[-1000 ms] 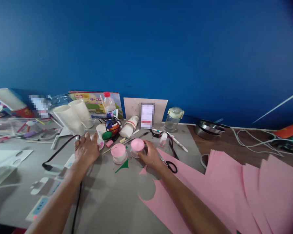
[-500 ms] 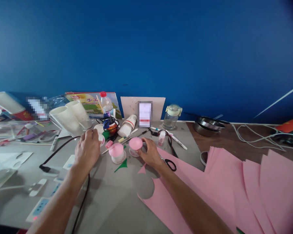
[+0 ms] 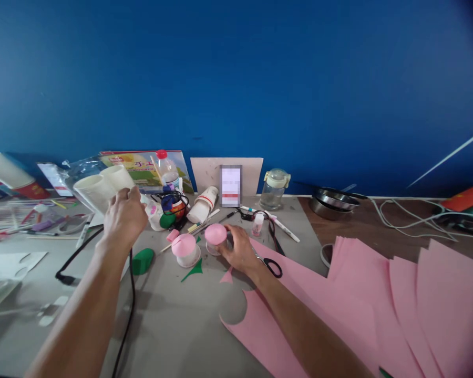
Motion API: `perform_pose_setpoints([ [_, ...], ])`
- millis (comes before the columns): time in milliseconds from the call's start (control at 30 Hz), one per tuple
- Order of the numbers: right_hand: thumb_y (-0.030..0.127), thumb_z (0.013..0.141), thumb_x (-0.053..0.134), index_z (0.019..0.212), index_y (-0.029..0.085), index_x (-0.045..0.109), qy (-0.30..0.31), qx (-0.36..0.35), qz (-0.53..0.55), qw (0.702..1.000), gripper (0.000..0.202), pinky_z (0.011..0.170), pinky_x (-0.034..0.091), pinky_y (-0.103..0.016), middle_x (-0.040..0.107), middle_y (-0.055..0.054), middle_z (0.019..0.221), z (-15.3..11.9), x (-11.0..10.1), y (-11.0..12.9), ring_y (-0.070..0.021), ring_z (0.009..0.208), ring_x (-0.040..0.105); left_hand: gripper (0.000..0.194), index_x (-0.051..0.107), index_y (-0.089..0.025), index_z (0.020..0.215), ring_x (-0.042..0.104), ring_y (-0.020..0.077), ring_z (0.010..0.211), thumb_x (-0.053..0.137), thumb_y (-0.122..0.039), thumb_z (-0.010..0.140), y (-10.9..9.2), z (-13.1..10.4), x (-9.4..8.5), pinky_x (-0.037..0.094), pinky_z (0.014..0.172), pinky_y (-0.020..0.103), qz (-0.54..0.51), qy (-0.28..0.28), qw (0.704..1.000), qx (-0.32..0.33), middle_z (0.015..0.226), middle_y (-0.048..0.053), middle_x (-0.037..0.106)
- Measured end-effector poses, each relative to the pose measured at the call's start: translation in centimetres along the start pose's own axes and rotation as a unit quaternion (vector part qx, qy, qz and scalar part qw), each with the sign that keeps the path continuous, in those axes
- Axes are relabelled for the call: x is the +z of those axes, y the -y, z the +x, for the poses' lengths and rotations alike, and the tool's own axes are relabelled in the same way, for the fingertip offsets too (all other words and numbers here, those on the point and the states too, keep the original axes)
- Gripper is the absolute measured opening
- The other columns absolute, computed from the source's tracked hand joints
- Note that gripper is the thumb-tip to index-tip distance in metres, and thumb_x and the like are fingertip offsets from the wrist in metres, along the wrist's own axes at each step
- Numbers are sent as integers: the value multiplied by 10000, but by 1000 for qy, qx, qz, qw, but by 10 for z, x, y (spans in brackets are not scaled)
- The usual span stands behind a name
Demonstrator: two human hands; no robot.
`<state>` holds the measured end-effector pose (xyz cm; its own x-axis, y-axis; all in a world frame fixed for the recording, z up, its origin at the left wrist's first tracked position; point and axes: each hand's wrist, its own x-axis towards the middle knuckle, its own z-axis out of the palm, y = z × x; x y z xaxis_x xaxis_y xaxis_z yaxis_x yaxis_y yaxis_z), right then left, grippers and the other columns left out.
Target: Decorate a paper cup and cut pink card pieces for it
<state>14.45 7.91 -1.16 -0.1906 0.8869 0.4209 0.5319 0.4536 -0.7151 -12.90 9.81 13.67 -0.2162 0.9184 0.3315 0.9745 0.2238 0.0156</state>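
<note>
1. Hands well apart: with the right hand [image 3: 239, 249], fingers and thumb closed around the side of the right pot [image 3: 216, 235]; with the left hand [image 3: 125, 216], fingers bent down at the cups [image 3: 92, 190]. Cannot tell whether gripping them.
2. Behind everything, a blue wall [image 3: 236, 79].
3. Below it, a grey desk [image 3: 173, 320].
4. On its right part, pink sheets [image 3: 358, 294], partly under the right forearm.
5. Against the wall, a printed pack [image 3: 142, 181] and a pale board [image 3: 205, 173], with a phone [image 3: 230, 186] upright before the board.
6. To the right of the board, a lidded jar [image 3: 275, 193].
7. At the middle of the desk, both pots upright, with pink tops; the left pot [image 3: 186, 252] just beside the right one.
8. Near the right wrist, scissors [image 3: 273, 268], lying on pink paper.
9. Between the forearms, a green oval [image 3: 143, 261], a green scrap [image 3: 193, 270] and a pink scrap [image 3: 227, 275].
</note>
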Motion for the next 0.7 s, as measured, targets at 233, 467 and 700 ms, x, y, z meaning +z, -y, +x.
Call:
perform_pose_setpoints([
  [233, 315, 704, 735, 1185, 148, 560, 11, 21, 4, 1000, 539, 966, 430, -466, 629, -150, 1152, 0, -1, 5, -307, 1089, 557, 522, 480, -77, 1343, 431, 357, 1295, 464, -168, 829, 3, 26, 52, 360, 1061, 473, -52, 31, 997, 50, 1371, 204, 501],
  [467, 349, 700, 719, 1204, 151, 559, 33, 51, -1, 998, 564, 979, 416, -475, 615, -144, 1176, 1, -4, 8, -314, 1125, 531, 841, 268, -2, 1438, 334, 395, 1354, 637, -316, 750, 12, 13, 87, 352, 1078, 485, -179, -22, 980, -82, 1428, 281, 378],
  [700, 408, 707, 718, 1168, 145, 570, 0, 0, -18, 1000, 551, 943, 438, -462, 639, -146, 1115, -2, 0, 1, -308, 1051, 567, 1089, -116, 43, 1425, 57, 439, 1431, 618, -444, 785, 7, -5, 109, 201, 1140, 537, -252, -50, 954, -157, 1515, 367, 28],
])
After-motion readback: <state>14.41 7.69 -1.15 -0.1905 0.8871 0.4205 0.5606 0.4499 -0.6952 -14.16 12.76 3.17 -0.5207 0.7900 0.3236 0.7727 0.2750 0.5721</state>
